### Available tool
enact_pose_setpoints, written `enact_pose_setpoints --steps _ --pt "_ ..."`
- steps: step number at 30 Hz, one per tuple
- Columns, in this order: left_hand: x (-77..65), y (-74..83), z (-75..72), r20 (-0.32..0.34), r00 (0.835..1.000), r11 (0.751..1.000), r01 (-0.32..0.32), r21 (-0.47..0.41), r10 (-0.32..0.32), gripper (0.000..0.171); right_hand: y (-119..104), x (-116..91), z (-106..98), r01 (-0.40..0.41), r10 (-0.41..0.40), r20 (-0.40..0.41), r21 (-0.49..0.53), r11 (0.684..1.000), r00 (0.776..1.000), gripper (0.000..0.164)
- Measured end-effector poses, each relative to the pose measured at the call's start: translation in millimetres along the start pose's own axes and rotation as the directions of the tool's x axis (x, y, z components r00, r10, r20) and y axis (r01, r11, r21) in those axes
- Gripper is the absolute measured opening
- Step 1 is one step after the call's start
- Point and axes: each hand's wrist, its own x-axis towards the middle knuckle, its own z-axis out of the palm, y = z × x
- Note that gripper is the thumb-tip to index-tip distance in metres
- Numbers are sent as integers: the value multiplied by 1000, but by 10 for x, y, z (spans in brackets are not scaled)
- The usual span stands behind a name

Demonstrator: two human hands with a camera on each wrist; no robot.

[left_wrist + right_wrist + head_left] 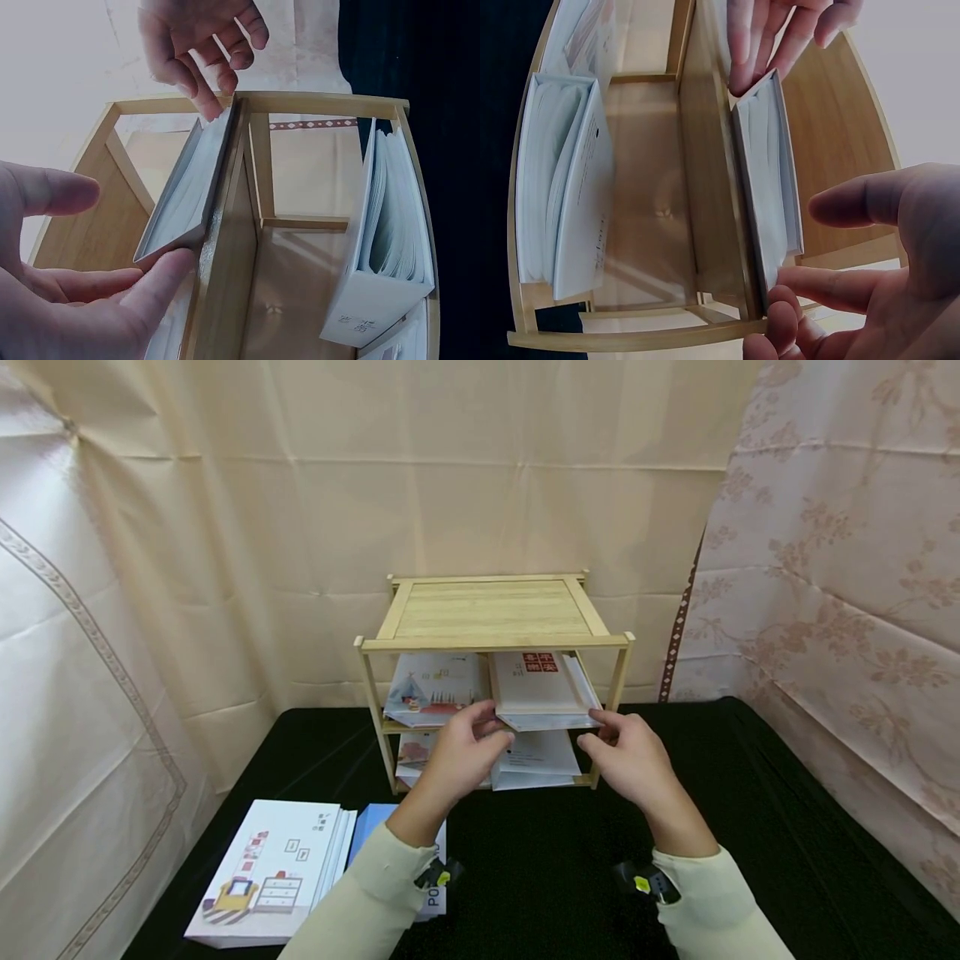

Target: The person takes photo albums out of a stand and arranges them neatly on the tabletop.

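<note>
A white hardcover book (pixel 536 689) with a red block of characters lies on the upper tier of a small wooden shelf (pixel 495 610), right side. My left hand (pixel 468 747) has its fingertips at the book's left front corner, its thumb held apart. At the opposite front corner, the right hand (pixel 626 756) touches the book with its index finger; the right thumb (pixel 847 202) stands off the cover. In the left wrist view the page edges (pixel 184 202) face the camera between both hands. A book with a tent drawing (pixel 435 685) lies to its left.
More white books (pixel 536 760) lie on the lower tier. On the black cloth (pixel 540 885) at front left are a stack of white books (pixel 277 860) and a blue book (pixel 375 817), partly hidden by the left forearm. Curtains (pixel 480 510) hang behind and at both sides.
</note>
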Motion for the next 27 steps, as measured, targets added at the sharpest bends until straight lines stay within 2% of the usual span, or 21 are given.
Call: enact_pose_setpoints --steps 10,15,20,27 --pt "-5 5 -7 -11 1000 993 26 -113 -27 57 -24 -32 -58 66 -66 -56 -19 998 996 40" --pt "3 -15 -27 -13 998 979 55 -197 -58 55 -12 -25 -55 42 -47 -99 -48 998 994 33" --pt "11 -14 -43 18 993 945 114 -306 -114 57 17 0 -54 -18 15 -109 -29 999 994 40" --pt "19 -11 -49 38 988 919 151 -365 -147 52 64 29 -21 -83 81 -141 -3 997 987 51"
